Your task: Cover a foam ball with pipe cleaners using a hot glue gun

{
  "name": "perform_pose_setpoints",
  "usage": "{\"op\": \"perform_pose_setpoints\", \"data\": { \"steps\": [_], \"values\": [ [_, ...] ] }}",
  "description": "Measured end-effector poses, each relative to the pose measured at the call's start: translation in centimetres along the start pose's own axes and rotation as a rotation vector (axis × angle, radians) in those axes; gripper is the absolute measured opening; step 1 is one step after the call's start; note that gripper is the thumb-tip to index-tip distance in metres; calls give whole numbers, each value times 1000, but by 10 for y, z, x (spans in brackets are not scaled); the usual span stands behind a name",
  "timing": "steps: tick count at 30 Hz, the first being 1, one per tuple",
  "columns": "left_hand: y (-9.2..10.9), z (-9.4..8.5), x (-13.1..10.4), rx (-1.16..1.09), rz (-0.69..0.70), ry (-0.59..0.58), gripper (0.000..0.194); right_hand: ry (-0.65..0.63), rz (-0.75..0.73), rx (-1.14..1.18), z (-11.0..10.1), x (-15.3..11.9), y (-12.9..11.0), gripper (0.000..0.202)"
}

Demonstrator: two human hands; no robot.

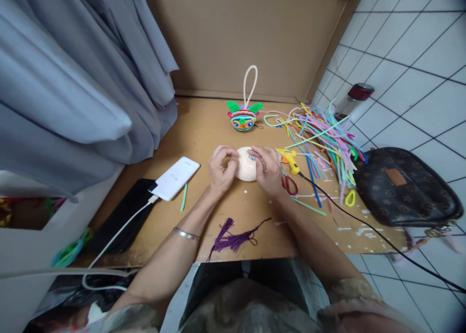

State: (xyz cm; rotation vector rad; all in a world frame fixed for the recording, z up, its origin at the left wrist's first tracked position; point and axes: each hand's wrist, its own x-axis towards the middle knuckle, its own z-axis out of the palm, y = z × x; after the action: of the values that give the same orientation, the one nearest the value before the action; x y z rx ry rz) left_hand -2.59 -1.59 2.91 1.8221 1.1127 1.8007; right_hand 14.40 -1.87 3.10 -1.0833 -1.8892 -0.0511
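Note:
Between my two hands, at the middle of the table, is a round cream-coloured piece (246, 165) with a coiled surface. My left hand (223, 168) has its fingers curled against the left side of it. On the other side, my right hand (267, 167) bends its fingers over the upper right edge, where a small greyish spot shows. Behind them stands a colourful animal-face ornament (243, 118) with green ears and a cream loop on top. Purple tassels (235, 238) lie near the front edge.
A yellow glue gun (290, 160) with a black cord and red-handled scissors (290, 184) lie right of my hands. Beyond are a pile of pipe cleaners (327, 139), a bottle (355, 100) and a brown bag (404, 187). A white power bank (176, 177) lies left.

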Motion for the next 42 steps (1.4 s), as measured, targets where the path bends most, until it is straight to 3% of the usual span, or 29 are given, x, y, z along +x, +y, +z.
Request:
{"op": "perform_pose_setpoints", "data": {
  "steps": [6,9,21,26,29,33,38,40,42],
  "values": [
    [-6,4,-5,233,261,-101,20,62,27,41,1,0,-3,32],
    [-9,4,-6,295,309,-120,24,90,34,53,2,0,-4,31],
    [-11,7,-8,377,307,-237,40,35,149,86,1,0,-2,33],
    [-8,7,-8,419,262,-309,55,51,304,389,1,1,3,40],
    [-9,8,-9,428,254,-302,57,93,408,599,1,2,5,47],
    [-11,8,-9,407,197,-320,56,167,464,709,3,5,4,54],
    [-17,4,-3,336,77,-285,59,300,479,510,-6,13,15,53],
    [-20,0,1,311,-22,-272,58,322,488,277,-18,18,26,47],
    [-21,-3,5,286,-107,-291,58,255,529,-49,-32,22,36,40]
  ]
}}
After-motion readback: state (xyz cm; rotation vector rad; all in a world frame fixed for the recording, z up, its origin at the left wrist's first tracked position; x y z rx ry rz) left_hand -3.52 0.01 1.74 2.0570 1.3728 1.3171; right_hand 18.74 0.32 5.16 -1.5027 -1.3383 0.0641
